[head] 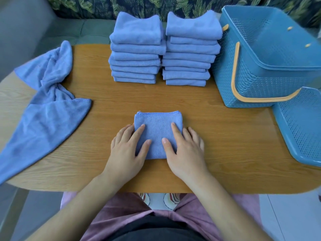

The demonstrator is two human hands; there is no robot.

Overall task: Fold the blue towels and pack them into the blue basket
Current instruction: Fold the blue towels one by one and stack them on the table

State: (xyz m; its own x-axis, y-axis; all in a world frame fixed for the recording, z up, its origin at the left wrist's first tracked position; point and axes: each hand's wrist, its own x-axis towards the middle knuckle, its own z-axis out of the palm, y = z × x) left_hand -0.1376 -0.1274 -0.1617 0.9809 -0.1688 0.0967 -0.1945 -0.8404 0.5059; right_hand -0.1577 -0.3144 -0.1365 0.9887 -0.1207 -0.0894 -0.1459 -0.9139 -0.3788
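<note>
A small folded blue towel (157, 126) lies on the wooden table (217, 136) near its front edge. My left hand (128, 148) presses flat on the towel's left side, fingers straight. My right hand (184, 148) presses flat on its right side. Two stacks of folded blue towels stand at the back: the left stack (136, 49) and the right stack (190, 49). Unfolded blue towels (46, 101) lie crumpled at the left and hang over the table's edge. The blue basket (267, 56) with an orange handle stands at the back right, with nothing visible inside.
The basket's blue perforated lid (300, 126) lies on the table at the right, in front of the basket. A grey sofa with a leaf-patterned backdrop sits behind the table. Bare wood shows between the stacks and my hands.
</note>
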